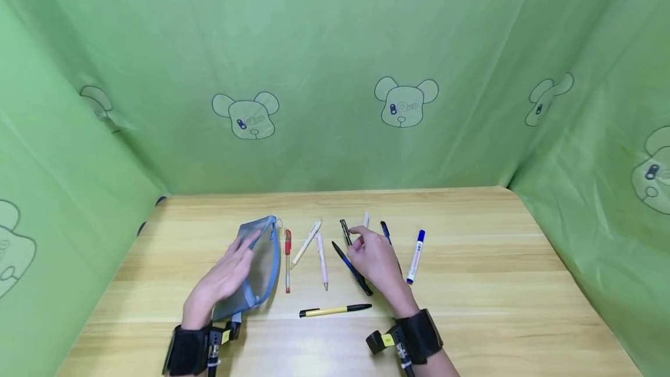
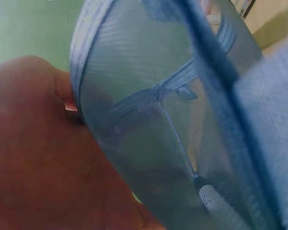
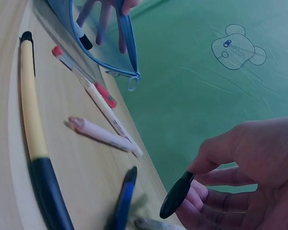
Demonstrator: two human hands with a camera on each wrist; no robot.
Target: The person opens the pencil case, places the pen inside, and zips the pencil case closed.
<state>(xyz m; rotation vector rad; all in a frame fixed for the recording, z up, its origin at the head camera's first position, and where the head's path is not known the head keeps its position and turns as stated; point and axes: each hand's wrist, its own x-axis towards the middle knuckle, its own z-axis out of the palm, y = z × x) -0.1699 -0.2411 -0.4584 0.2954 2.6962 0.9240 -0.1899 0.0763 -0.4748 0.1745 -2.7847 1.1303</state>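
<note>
My left hand (image 1: 230, 272) grips a blue mesh zip pouch (image 1: 260, 260) at the table's left middle and tilts its open side up; a marker (image 2: 212, 197) lies inside the pouch (image 2: 173, 120). My fingers show through the mesh of the pouch (image 3: 110, 43). My right hand (image 1: 366, 249) pinches the top of a black pen (image 1: 345, 231) between thumb and fingers; the pen's end (image 3: 176, 196) is clear in the right wrist view. A blue-and-black pen (image 1: 352, 269) lies just under that hand.
Loose on the wooden table (image 1: 497, 284) lie a red pen (image 1: 287, 260), cream pen (image 1: 306, 243), pink pen (image 1: 321, 260), yellow-and-black pen (image 1: 335, 310), dark blue pen (image 1: 385, 230) and blue marker (image 1: 416, 255). Green curtains wall three sides.
</note>
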